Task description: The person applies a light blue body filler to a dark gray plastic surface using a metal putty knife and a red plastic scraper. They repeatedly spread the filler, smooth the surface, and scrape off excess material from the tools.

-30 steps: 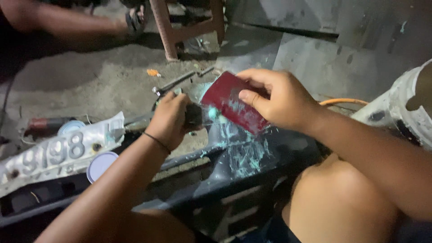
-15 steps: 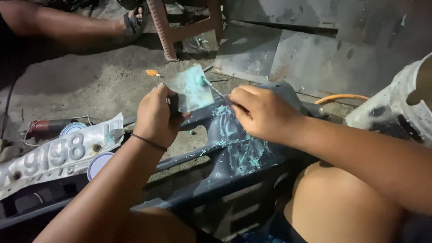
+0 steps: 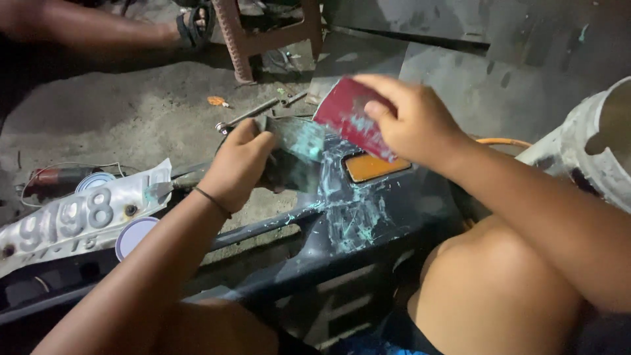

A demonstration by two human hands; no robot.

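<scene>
The red scraper card (image 3: 348, 117) is pinched in the right hand (image 3: 414, 121), tilted above the dark plastic panel (image 3: 355, 230) smeared with pale green filler. The left hand (image 3: 240, 164) grips a dark board (image 3: 296, 141) loaded with filler just beside it. Good work here likely means small scoops, the card held low, thin even strokes near the orange reflector (image 3: 371, 167).

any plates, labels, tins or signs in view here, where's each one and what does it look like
Number plate: on the ground at left, white, long and bent, embossed grey characters, beside the left hand.
Round lid: just below the plate, white with a blue rim.
Round tin: above the plate, pale blue top, partly hidden.
No screens or signs visible.
</scene>
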